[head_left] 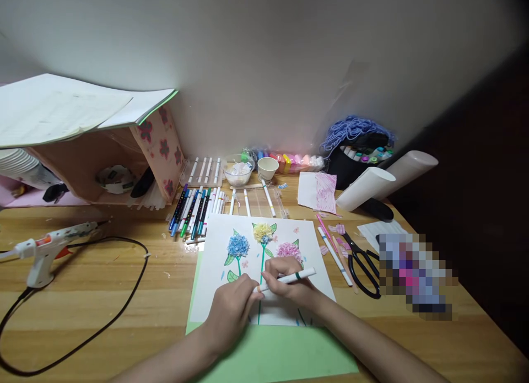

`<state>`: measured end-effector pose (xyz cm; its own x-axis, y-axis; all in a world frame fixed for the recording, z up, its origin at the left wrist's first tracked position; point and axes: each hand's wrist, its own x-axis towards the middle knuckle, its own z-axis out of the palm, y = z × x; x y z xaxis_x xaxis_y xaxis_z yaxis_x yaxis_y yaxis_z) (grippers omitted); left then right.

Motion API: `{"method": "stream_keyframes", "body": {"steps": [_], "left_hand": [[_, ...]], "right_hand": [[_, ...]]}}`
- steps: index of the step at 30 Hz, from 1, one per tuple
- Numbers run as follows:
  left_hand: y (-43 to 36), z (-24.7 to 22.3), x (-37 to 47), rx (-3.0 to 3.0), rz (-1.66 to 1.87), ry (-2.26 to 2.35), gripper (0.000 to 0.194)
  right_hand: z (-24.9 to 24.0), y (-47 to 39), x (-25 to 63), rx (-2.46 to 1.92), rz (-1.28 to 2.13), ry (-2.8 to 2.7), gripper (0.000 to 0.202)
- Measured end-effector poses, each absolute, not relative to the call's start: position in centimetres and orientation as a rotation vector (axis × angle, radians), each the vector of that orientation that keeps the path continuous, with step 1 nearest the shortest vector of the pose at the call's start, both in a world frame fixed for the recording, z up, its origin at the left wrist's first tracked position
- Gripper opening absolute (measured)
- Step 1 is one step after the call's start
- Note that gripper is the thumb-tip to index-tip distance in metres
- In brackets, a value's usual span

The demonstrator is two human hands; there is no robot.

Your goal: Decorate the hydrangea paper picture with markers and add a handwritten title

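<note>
A white marker (306,274) with a green band lies slantwise across my two hands, above a sheet of white paper (322,245). My right hand (285,278) is closed around the marker's body. My left hand (235,300) pinches its orange-marked left end; whether a cap is coming off or going on cannot be seen. The paper bears three flowers with drawn green stems and leaves: a blue flower head (238,245), a yellow one (263,232) and a pink one (288,252), partly behind my right hand. Green paper (276,355) lies underneath.
A glue gun (45,251) with a looping black cord is at left, before a flowered box (159,146). Several markers (198,209), a glass bowl (238,173) and a paper cup (268,168) stand behind the drawing. Black scissors (363,270) and white rolls (367,187) are at right.
</note>
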<state>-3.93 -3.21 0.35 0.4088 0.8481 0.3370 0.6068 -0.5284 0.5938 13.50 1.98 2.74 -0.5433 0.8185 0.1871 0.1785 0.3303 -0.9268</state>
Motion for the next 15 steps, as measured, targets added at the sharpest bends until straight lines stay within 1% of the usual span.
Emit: {"method": "stream_keyframes", "body": {"steps": [6,9,13,15], "left_hand": [[-3.4,0.4,-4.1,2.332,0.858,1.002,0.029],[-3.6,0.3,-4.1,2.314,0.839,0.907,0.032],[-2.9,1.1,-4.2,2.286,0.729,0.886,0.039],[-2.1,2.0,-4.7,2.244,0.718,1.005,0.036]], "right_hand": [[1.7,0.5,13.7,-0.713,1.044,-2.076,0.038],[1.8,-0.1,13.7,-0.632,1.008,-2.118,0.037],[3.3,0.3,13.8,-0.626,1.001,-2.123,0.038],[5.1,0.9,14.4,-0.644,1.009,-2.041,0.038]]}}
